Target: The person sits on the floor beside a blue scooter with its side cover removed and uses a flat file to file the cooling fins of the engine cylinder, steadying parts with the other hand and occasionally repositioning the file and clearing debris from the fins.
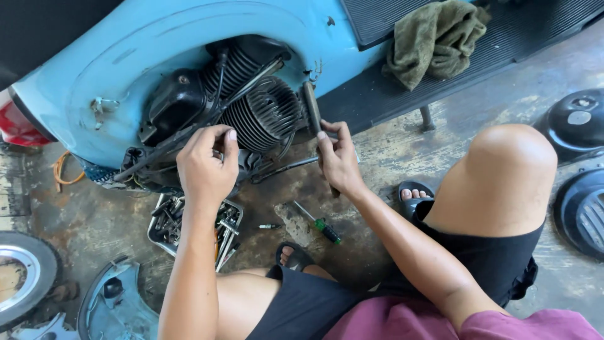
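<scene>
A light blue scooter [145, 44] stands with its side panel off, baring a black finned engine [261, 113]. My left hand [207, 165] rests against the engine's lower left, fingers curled around a cable or small part that I cannot make out. My right hand [336, 157] grips a long dark tool handle [311, 110] that stands upright just right of the engine fins. A thin metal rod [286, 169] runs between the two hands below the engine.
A metal tray of tools [165, 226] lies on the stained concrete floor under my left arm. A green-handled screwdriver [322, 225] lies by my sandalled foot. An olive rag [434, 41] sits on the footboard. Black covers [576, 123] lie at right, a wheel rim [22, 277] at left.
</scene>
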